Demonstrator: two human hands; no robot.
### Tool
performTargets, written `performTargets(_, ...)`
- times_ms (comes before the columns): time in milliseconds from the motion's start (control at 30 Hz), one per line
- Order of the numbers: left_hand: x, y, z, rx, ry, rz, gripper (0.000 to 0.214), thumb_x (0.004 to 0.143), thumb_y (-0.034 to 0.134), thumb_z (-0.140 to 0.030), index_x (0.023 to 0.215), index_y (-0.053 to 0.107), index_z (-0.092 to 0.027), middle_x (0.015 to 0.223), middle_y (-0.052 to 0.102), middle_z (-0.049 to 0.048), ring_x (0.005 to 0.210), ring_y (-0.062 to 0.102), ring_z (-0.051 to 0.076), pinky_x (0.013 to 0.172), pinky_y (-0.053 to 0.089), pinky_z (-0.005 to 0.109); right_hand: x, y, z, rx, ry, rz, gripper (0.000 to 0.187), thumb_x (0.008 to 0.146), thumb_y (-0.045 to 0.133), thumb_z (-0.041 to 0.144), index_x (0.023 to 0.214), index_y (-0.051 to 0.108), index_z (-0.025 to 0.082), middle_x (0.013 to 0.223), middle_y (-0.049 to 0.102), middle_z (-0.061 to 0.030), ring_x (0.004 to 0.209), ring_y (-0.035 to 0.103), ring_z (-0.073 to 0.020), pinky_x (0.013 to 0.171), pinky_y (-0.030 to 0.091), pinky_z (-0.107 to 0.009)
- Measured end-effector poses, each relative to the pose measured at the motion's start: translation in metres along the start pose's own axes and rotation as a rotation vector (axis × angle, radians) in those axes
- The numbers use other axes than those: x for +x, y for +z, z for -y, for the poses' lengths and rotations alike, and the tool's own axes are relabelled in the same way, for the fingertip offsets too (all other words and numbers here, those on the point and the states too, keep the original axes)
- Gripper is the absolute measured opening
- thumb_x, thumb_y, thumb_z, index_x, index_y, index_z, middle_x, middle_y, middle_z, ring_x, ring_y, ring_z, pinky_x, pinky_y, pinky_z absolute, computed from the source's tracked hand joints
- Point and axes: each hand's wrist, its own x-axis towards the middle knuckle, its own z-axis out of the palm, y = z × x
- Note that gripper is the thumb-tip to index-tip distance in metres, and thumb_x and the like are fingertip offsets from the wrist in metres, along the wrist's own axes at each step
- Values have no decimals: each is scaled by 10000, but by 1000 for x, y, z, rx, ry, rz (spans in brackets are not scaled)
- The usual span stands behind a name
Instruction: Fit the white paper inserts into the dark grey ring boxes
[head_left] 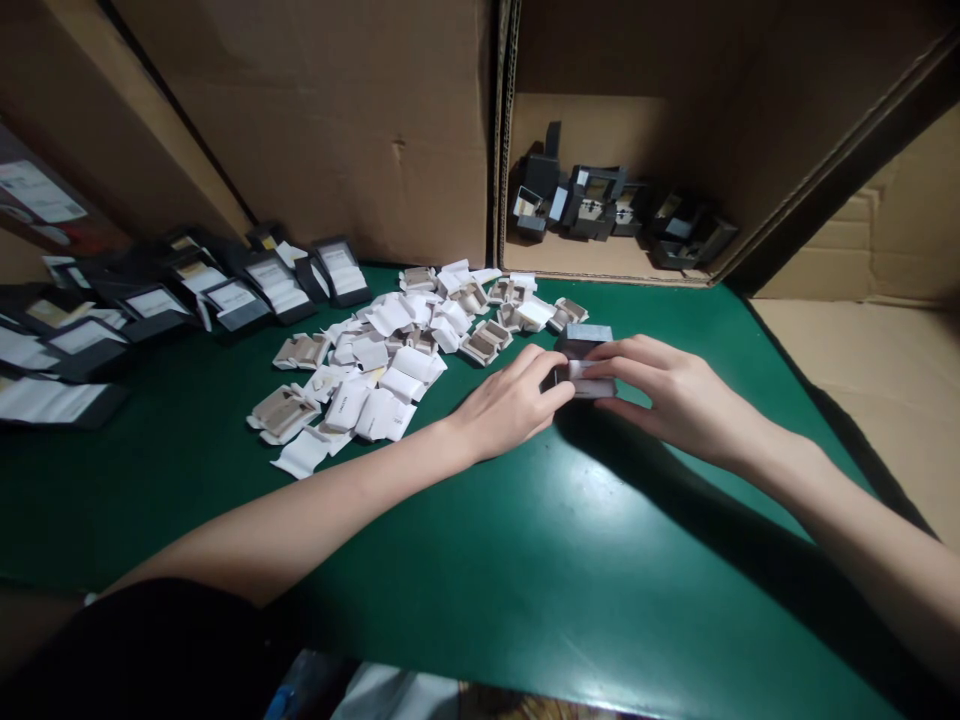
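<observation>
My right hand (667, 385) grips a small dark grey box (587, 333) from its right side, fingers curled along it. My left hand (514, 400) closes on the left end of the same box, thumb and forefinger pinched there. A white piece (581, 369) shows in the box between the fingers of both hands; what lies under them is hidden. Left of my left hand spreads a loose pile of white folded card inserts (390, 365), some turned to show brown hollows.
Dark boxes with white inserts (277, 283) crowd the green table's (480, 560) left back. A cardboard carton (585, 120) lying open at the back right holds several opened dark boxes (596, 205). Cardboard walls (322, 120) stand behind; more cardboard (862, 380) lies at the right.
</observation>
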Motion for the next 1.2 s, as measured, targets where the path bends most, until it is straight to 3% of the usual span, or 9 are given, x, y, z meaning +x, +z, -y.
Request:
performTargets(367,-1,1,1,-34,-37,-13,113,881,441,-121,905,551,-135,1089,476,131,999,508,224,719,536,303,0,0,3,10,60,15,210,882,543,212,1071,626,171,1128,647,-129,1010,628,-237,838,551,-378)
performTargets(633,-3,2,7,-290,-89,-66,86,893,520,-206,910,561,-132,1108,429,115,952,564,189,815,526,330,1,9,4,90,103,-57,190,873,541,204,1046,621,206,1119,666,-105,1004,637,-236,825,550,-390)
performTargets(1000,-2,2,10,-541,-223,-181,108,836,646,-203,801,564,-142,1066,533,79,980,582,186,856,497,340,0,16,9,101,114,-94,161,878,555,215,1025,618,205,1118,657,-107,987,625,-236,801,543,-379)
performTargets(1200,-2,2,10,-510,-239,-146,72,840,605,-161,804,544,-147,1056,530,70,971,571,179,849,482,324,3,-4,9,144,93,-84,168,846,599,261,1004,609,205,1049,648,-101,946,617,-221,792,526,-355)
